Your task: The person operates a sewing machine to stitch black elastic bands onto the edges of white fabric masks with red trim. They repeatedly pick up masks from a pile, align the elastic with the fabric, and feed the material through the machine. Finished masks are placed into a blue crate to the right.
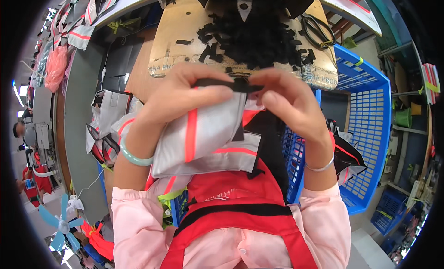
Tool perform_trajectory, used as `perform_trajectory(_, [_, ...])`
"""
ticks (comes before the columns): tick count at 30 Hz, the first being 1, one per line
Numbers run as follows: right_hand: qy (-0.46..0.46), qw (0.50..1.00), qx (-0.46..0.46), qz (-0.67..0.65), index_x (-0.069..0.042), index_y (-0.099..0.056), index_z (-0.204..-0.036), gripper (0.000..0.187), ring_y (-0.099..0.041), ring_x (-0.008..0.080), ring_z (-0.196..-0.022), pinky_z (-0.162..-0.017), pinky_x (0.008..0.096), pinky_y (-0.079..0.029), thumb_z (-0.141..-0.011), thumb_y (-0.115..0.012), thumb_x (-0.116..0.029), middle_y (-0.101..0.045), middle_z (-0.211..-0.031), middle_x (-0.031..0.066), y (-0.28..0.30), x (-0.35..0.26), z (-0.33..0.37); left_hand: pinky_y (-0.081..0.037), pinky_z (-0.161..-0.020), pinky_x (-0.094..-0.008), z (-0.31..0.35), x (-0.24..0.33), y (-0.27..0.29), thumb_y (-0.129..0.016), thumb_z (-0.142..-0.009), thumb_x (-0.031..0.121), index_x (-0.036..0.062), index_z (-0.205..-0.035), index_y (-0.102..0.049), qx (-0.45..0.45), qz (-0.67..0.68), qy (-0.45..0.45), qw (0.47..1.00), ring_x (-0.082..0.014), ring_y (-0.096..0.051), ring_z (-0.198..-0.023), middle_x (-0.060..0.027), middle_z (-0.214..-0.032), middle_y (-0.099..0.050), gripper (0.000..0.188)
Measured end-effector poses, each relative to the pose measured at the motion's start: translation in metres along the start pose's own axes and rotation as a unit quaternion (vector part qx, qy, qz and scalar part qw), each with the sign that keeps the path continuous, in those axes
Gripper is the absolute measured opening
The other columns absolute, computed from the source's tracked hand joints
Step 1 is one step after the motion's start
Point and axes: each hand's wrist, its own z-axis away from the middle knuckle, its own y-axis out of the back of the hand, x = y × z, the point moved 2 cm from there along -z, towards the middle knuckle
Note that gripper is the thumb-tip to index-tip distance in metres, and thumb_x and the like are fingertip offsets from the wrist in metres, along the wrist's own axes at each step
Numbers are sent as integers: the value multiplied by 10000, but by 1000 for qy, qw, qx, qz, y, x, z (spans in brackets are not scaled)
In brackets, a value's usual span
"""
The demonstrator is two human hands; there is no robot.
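Note:
My left hand point(182, 91) grips a silver-grey fabric pouch point(212, 125) with a neon-red stripe, its thumb lying along the black edging at the top. Opposite it, my right hand point(293, 102) pinches the end of the black strip point(252, 88) at the pouch's upper right corner. Both hands are slightly blurred. The pouch hangs tilted over my red apron point(231, 185), and a second striped silver piece point(236, 158) shows beneath it. Just beyond my fingers is the edge of a wooden board point(171, 47), strewn with black scraps point(259, 42).
Black-handled scissors point(319, 30) lie at the board's right. A blue plastic basket point(370, 111) stands on the right with striped pieces in it. Left of me are several more silver pouches point(111, 111). A pointed metal machine part point(244, 5) is at the top centre.

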Motion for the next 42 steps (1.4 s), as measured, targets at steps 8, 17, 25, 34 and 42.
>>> perform_trajectory(8, [29,996,57,59,2,-593,-950,163,-531,46,-750,-691,196,-436,-861,-644,-125,-574,-809,-15,12,-4,-50,-475,-686,-217,-41,2,7,-706,-788,192,-24,-1001,-669,34,104,2,994,-85,-607,-757,-50,-854,-668,306])
perform_trajectory(17, [9,994,85,72,-23,-599,-879,196,-483,65,-674,-638,215,-386,-867,-606,-218,-531,-711,-27,20,9,-85,-512,-686,-229,-65,-3,17,-709,-789,139,-31,-1026,-649,59,216,30,974,-128,-649,-742,-75,-874,-678,298])
perform_trajectory(25, [-36,994,83,55,-57,-611,-872,211,-471,72,-677,-644,213,-357,-842,-618,-266,-531,-707,-27,24,17,-98,-524,-698,-240,-79,-8,24,-696,-802,130,-5,-998,-654,42,265,61,961,-134,-657,-753,-78,-865,-678,243])
perform_trajectory(34, [3,993,117,-3,-39,-624,-881,195,-476,68,-669,-632,210,-366,-825,-625,-226,-536,-703,-19,24,18,-106,-520,-719,-237,-86,-11,23,-692,-800,114,-3,-1025,-656,61,288,22,955,-132,-655,-763,-75,-887,-683,256])
perform_trajectory(42, [11,986,113,-118,-37,-617,-909,148,-502,86,-657,-652,229,-396,-865,-617,-179,-551,-769,-8,16,23,-97,-520,-711,-233,-83,-11,22,-703,-794,116,0,-1012,-651,69,309,10,948,-136,-654,-758,-69,-871,-677,252])
